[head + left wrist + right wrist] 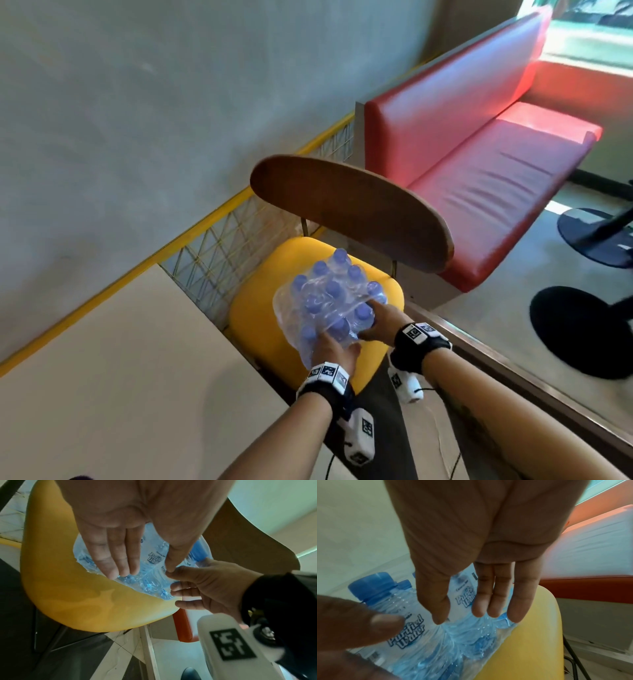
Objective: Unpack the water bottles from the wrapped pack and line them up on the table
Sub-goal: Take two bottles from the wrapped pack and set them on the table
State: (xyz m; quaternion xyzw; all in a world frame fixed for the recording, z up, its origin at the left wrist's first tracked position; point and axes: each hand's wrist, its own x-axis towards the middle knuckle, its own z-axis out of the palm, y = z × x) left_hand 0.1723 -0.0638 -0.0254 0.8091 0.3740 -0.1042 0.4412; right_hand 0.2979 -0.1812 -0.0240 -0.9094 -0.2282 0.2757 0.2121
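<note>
Your left hand and right hand lie flat with straight fingers on the near side of the clear plastic-wrapped pack of blue-capped water bottles. It sits mid-seat on the yellow chair seat, likely so you can lift it to the pale table.

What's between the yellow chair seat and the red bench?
The chair's curved brown wooden backrest stands between the yellow seat and the red padded bench; the head view shows it.
</note>
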